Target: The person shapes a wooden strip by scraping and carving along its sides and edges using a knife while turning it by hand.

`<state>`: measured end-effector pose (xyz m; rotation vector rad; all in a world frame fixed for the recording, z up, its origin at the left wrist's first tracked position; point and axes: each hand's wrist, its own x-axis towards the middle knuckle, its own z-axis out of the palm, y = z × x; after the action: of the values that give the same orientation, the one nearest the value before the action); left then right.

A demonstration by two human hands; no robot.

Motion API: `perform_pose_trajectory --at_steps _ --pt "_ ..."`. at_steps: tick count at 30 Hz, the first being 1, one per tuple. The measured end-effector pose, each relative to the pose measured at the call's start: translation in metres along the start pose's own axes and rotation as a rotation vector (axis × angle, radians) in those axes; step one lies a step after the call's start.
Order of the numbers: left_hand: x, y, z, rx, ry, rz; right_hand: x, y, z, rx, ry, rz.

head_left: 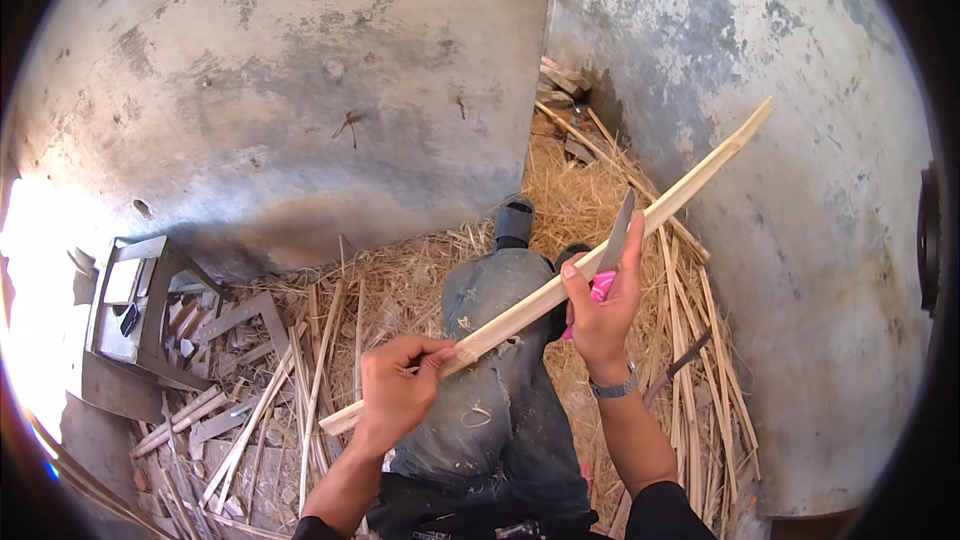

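A long pale split strip, apparently bamboo (520, 317), slants across my lap from lower left to upper right. Near its lower end, my left hand (397, 387) pinches it between thumb and fingers, and a short tail sticks out past the fist. My right hand (606, 318) is closed round the pink handle of a knife (616, 237), whose blade points up and rests beside the strip. The right thumb lies at the strip's near edge. Part of the handle is hidden by the fingers. Small shavings cling to my trousers (490, 360).
Several loose strips (690, 340) lie along the right side, with a dark-bladed tool (690, 352) among them. Straw-like shavings (555, 185) cover the floor. At left are a small metal stand (140, 315), an angled metal bracket (245, 320) and more strips. Worn walls (400, 90) enclose the corner.
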<state>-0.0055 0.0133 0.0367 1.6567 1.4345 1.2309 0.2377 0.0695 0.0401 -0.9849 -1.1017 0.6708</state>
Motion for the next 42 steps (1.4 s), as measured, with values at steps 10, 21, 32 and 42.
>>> perform_pose_trajectory --at_steps 10,21,32,42 --pt "0.001 -0.021 -0.073 0.148 0.415 0.138 0.030 -0.044 -0.027 -0.027 0.190 -0.188" --pt "-0.031 0.006 -0.034 -0.160 -0.460 -0.169 0.030 -0.079 -0.005 0.144 0.233 -0.276" --pt "-0.060 0.021 0.042 -0.643 -0.228 -0.180 -0.074 -0.062 0.015 0.133 -0.240 0.066" --pt "-0.024 0.020 0.003 0.189 0.329 0.647 -0.050 -0.048 -0.030 -0.191 -0.335 -0.024"
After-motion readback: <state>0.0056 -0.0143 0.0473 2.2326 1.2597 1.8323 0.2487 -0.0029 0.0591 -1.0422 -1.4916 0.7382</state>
